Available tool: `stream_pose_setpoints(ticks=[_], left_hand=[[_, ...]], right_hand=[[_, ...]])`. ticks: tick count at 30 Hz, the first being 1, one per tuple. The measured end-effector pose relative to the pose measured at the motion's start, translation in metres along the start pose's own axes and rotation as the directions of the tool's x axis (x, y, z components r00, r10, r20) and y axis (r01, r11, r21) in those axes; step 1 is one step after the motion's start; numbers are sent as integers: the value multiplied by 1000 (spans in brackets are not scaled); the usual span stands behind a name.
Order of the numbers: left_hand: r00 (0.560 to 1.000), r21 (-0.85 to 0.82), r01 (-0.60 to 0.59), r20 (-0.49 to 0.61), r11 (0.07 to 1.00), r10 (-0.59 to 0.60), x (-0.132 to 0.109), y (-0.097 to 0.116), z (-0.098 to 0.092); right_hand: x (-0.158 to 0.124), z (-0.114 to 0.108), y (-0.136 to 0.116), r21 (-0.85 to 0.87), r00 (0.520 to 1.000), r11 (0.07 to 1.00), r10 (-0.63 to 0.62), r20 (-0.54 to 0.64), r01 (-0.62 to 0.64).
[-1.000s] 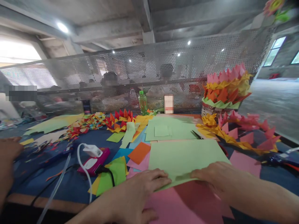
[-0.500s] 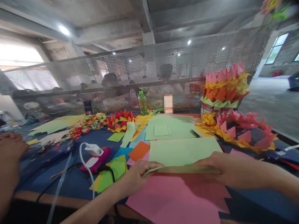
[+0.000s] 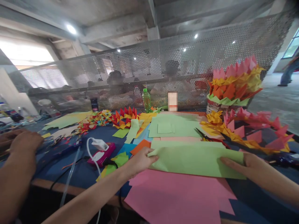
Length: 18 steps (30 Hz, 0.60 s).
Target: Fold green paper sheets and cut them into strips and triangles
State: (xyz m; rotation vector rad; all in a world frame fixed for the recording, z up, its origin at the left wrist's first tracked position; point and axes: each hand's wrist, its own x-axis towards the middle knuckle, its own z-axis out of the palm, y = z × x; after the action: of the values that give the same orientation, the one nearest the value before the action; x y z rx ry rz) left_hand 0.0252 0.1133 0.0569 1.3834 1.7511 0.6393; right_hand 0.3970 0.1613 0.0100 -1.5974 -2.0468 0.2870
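Observation:
A long strip of light green paper [image 3: 191, 160] is stretched between my two hands, its broad face turned toward me. My left hand [image 3: 148, 158] pinches its left end between thumb and fingers. At the right end, my right hand [image 3: 245, 166] grips it with the thumb in front and the fingers behind. Under and in front of the strip lie pink paper sheets [image 3: 179, 196]. Just beyond it is a pale green sheet [image 3: 177, 126] with a small green square on top. Scissors [image 3: 202, 134] rest to the right of that sheet.
A pink power strip [image 3: 102, 157] with a white charger and cables lies to the left. Folded-paper rings [image 3: 254, 133] and a tiered paper lotus [image 3: 233, 90] stand at the right. A green bottle [image 3: 146, 101] stands before the mesh panel. Another person's hand [image 3: 26, 141] is at far left.
The green paper was seen nearly edge-on; now its face is tilted toward me. My right hand has moved right to its end, and my left hand has risen slightly.

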Motion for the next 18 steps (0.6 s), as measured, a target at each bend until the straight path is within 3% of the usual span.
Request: stream_pose_setpoints(ticks=[3, 8, 14, 18], left_hand=[[1000, -29, 31, 3, 999, -30, 10, 2, 2], [998, -131, 40, 54, 991, -33, 21, -3, 4], [991, -150, -41, 120, 988, 60, 19, -4, 2], [960, -286, -81, 235, 955, 151, 15, -2, 0]], right_hand=[[2, 2, -13, -106, 994, 992, 82, 66, -74], [5, 5, -17, -219, 999, 976, 21, 30, -13], [-2, 20, -10, -324, 994, 941, -80, 72, 99], [-9, 22, -18, -407, 986, 899, -137, 94, 163]])
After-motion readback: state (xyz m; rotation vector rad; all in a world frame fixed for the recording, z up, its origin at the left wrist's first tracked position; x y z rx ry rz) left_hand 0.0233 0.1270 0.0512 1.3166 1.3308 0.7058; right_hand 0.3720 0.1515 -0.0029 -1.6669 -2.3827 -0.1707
